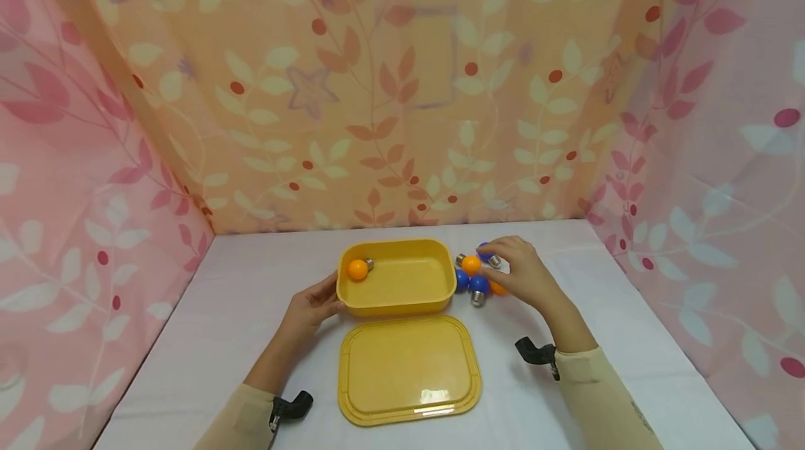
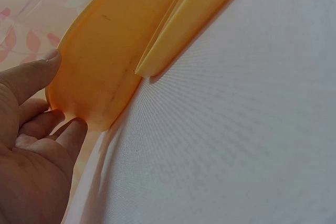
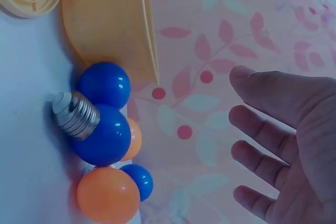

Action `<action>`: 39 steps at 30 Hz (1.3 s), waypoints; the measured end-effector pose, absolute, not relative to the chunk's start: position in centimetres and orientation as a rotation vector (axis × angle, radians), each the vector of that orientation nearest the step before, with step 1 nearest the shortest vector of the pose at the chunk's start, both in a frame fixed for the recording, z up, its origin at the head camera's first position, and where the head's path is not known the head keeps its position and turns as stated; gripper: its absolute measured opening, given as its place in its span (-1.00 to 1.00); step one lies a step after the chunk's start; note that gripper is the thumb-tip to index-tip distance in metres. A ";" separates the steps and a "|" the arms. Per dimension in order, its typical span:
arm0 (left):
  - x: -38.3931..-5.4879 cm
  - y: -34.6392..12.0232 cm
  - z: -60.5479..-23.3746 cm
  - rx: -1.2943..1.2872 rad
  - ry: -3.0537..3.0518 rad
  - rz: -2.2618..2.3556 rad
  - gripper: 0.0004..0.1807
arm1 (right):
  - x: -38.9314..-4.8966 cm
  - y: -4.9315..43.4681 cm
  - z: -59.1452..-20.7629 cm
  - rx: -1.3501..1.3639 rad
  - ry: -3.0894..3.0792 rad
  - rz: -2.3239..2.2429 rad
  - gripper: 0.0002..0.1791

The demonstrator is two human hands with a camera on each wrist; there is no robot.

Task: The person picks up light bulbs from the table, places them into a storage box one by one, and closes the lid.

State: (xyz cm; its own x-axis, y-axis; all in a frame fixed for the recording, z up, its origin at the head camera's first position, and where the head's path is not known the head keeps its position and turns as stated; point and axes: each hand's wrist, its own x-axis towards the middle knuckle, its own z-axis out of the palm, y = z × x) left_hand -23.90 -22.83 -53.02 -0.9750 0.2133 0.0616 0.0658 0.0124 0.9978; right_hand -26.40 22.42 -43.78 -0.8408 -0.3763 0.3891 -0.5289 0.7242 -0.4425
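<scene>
In the head view, my left hand (image 1: 309, 307) holds the left end of a yellow plastic container (image 1: 396, 310), its thumb and fingers against the wall in the left wrist view. Inside lies one orange light bulb (image 1: 358, 270) with a metal screw base. My right hand (image 1: 518, 272) hovers over a cluster of bulbs right of the container, fingers spread and apart from them in the right wrist view. That cluster holds an orange bulb (image 1: 471, 265), a blue bulb (image 1: 479, 285) and several others, one blue bulb (image 3: 105, 85) close beside the container wall.
A yellow lid (image 1: 409, 369) lies flat on the white tabletop (image 1: 207, 338), just in front of the container. Patterned cloth (image 1: 390, 86) stands behind the table, with more pink cloth on both sides.
</scene>
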 end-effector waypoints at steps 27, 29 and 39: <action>-23.9 -23.0 -53.0 0.311 2.210 2.086 -0.19 | -29.3 26.1 -48.4 0.262 -3.081 0.928 -0.44; -23.9 -23.0 -53.1 0.315 2.206 2.086 -0.19 | -29.3 26.2 -48.6 0.240 -3.091 0.953 -0.41; -23.8 -22.9 -53.1 0.307 2.209 2.077 -0.19 | -29.1 26.7 -49.2 0.178 -3.094 1.020 -0.44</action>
